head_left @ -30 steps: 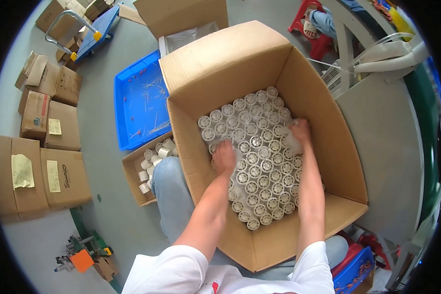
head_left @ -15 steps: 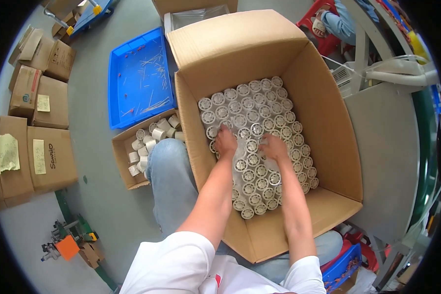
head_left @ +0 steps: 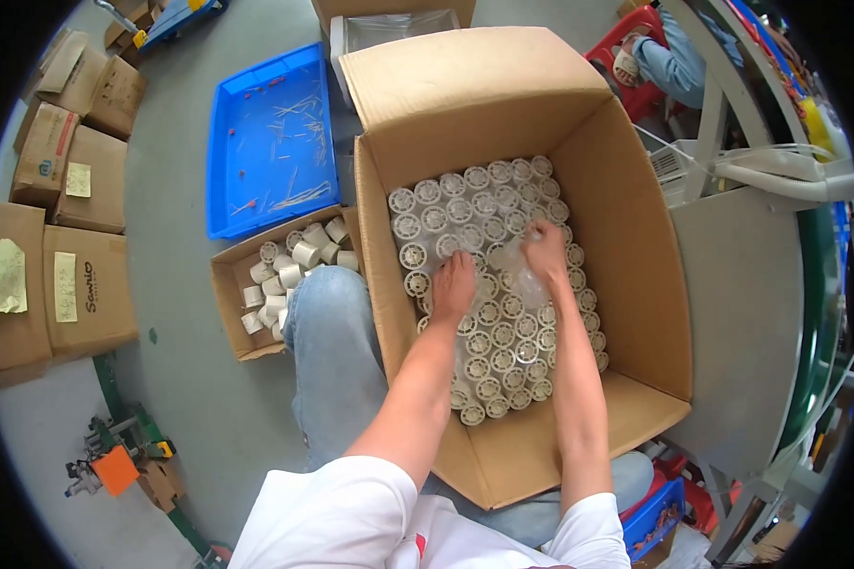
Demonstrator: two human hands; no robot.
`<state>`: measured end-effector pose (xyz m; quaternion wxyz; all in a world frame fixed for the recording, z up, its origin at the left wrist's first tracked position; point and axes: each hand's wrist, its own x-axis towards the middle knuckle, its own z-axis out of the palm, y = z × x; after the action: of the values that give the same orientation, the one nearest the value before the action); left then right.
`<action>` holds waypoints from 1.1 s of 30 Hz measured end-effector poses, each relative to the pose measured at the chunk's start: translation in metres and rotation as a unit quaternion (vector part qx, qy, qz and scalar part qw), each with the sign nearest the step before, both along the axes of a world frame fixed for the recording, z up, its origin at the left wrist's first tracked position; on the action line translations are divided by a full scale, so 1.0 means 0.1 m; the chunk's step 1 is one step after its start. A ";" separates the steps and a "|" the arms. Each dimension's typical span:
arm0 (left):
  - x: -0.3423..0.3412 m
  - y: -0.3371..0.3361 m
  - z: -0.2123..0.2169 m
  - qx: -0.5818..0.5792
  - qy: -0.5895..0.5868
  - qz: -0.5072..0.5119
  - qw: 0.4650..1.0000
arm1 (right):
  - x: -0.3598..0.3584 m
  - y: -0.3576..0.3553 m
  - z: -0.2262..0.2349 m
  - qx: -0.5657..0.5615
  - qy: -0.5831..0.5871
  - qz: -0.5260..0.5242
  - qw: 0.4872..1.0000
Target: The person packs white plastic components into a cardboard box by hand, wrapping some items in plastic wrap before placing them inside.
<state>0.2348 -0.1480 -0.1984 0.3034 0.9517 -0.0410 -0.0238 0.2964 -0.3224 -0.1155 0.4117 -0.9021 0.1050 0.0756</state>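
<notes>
A large open cardboard box (head_left: 522,123) stands before me, filled with rows of round, pale parts (head_left: 503,334) that have slotted ends. Clear plastic film (head_left: 529,287) lies over and among them, bunched up near the middle. My right hand (head_left: 547,254) is closed on a gathered piece of this film above the parts on the right. On the left side, my left hand (head_left: 454,286) is low over the parts, its fingers together and curled down on the film. Its fingertips are partly hidden.
Left of the box, a smaller carton (head_left: 247,346) contains white cylindrical parts (head_left: 306,253). Beyond it lies a blue tray (head_left: 220,190) with thin sticks. Cartons (head_left: 95,294) are stacked far left. A grey machine panel (head_left: 735,313) stands close on the right, with another person's leg (head_left: 669,71) beyond.
My right hand has moved away from me, lifting and bunching the film. My left hand has shifted slightly right and toward me. The whole view has also shifted a little.
</notes>
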 end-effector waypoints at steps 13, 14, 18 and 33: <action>0.50 -0.22 0.07 0.047 0.137 0.117 0.982 | 0.30 0.22 -0.47 -0.132 0.083 0.081 0.985; 0.54 -0.20 0.00 0.055 0.151 0.132 0.978 | 0.38 0.13 -0.40 -0.066 0.046 0.084 0.993; 0.57 -0.19 0.01 0.030 0.170 0.123 0.977 | 0.53 -0.08 0.03 0.026 0.074 -0.076 0.994; 0.17 -0.17 0.03 -0.099 -0.031 -0.090 0.991 | 0.51 -0.24 -0.36 0.184 0.007 0.003 0.983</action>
<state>0.2516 -0.1646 -0.1954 0.3910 0.9098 -0.1383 -0.0177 0.3470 -0.3467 -0.1512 0.5700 -0.8105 0.0897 0.1013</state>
